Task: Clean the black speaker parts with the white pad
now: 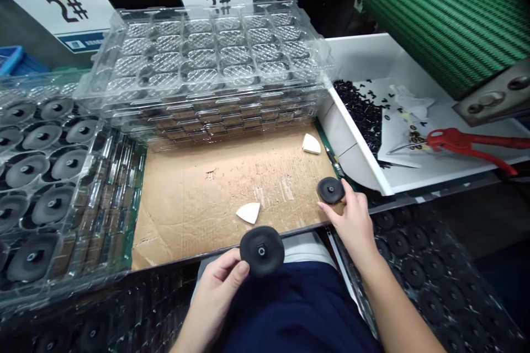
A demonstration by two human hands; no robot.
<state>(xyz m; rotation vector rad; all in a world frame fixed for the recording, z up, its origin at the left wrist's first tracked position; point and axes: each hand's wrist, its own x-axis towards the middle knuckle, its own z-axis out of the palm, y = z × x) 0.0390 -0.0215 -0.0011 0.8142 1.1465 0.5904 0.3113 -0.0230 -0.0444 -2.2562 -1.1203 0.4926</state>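
Observation:
My left hand [226, 276] pinches the edge of a black round disc [269, 262] with a small raised hub at its centre, held over my lap at the front edge of the cardboard sheet [186, 193]. At the sheet's right side, my right hand [351, 212] has its thumb and fingers around the rim of a second black disc [327, 185]. Between the hands, a white triangular pad [249, 213] lies on the cardboard. Another white pad [311, 144] sits farther back, near a dark pen-like tool [333, 161].
Stacked clear plastic trays [215, 77] stand behind the cardboard. Trays of black discs [27, 170] are at left, more discs [430, 306] at lower right. A white bin [360, 138] holds small black parts [358, 110] and red-handled pliers [451, 140]. A green belt roller [447, 16] overhangs it.

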